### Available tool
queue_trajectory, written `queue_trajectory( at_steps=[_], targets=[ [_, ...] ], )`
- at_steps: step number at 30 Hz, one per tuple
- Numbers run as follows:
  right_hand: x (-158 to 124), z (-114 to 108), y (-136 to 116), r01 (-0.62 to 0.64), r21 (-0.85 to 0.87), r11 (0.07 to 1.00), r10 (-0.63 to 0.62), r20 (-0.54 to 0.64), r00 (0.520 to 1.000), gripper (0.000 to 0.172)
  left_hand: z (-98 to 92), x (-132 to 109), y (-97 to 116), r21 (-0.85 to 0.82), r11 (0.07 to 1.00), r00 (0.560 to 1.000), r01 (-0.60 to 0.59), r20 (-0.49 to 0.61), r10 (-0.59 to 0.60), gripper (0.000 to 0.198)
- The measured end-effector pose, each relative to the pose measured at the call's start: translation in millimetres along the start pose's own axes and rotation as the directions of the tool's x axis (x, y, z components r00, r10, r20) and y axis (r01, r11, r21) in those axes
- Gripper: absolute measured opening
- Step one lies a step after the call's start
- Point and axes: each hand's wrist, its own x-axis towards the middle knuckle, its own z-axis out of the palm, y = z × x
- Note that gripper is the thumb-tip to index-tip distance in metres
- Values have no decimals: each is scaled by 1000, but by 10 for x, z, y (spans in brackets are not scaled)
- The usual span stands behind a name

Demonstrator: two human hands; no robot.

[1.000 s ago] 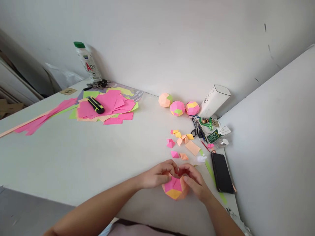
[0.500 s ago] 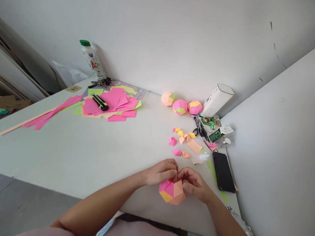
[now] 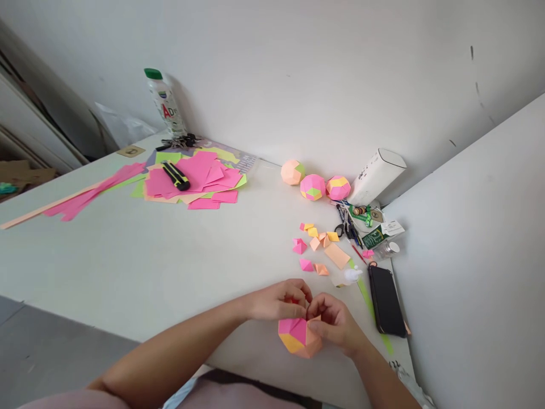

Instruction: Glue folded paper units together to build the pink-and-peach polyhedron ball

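Both hands hold a partly built paper ball [image 3: 298, 337] of pink, yellow and orange folded pieces, just above the white table's near edge [image 3: 170, 335]. My left hand [image 3: 279, 300] pinches its top from the left. Fingers curled, my right hand [image 3: 334, 321] grips its right side, and the fingertips of the two hands meet over the top opening. Several small folded paper units [image 3: 317, 244] lie on the table just beyond the hands.
Three finished paper balls [image 3: 314, 185] sit by the wall beside a white box [image 3: 377, 176]. A black phone [image 3: 385, 299], scissors [image 3: 346, 227] and small clutter lie at the right. A pile of pink paper sheets [image 3: 193, 179] with a cutter [image 3: 175, 175], and a bottle [image 3: 164, 103], are at far left.
The hands drew closer together over the paper ball, which turned slightly in their grip. The view shifted a little to the left.
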Motion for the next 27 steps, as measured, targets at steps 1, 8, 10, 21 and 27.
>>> queue_trajectory(
  at_steps=[1,8,10,21,27],
  targets=[
    [0,6,-8,-4,6,1000,4,-7,1000,29,0,-3,9,-15,1000,1000,16,8,-16,13],
    [-18,105,-49,-1,11,1000,1,-31,1000,26,50,-32,99,-59,994,996,90,27,-89,11],
    [-31,134,-53,2,10,1000,-1,-43,999,25,68,-40,111,-83,989,993,120,27,-118,9],
    [-44,151,-5,23,19,1000,-22,-60,998,21,73,-50,99,-177,955,972,236,63,-228,8],
    [-27,170,-46,-2,37,999,4,-60,998,26,81,-44,95,-229,940,967,252,83,-239,6]
  ],
)
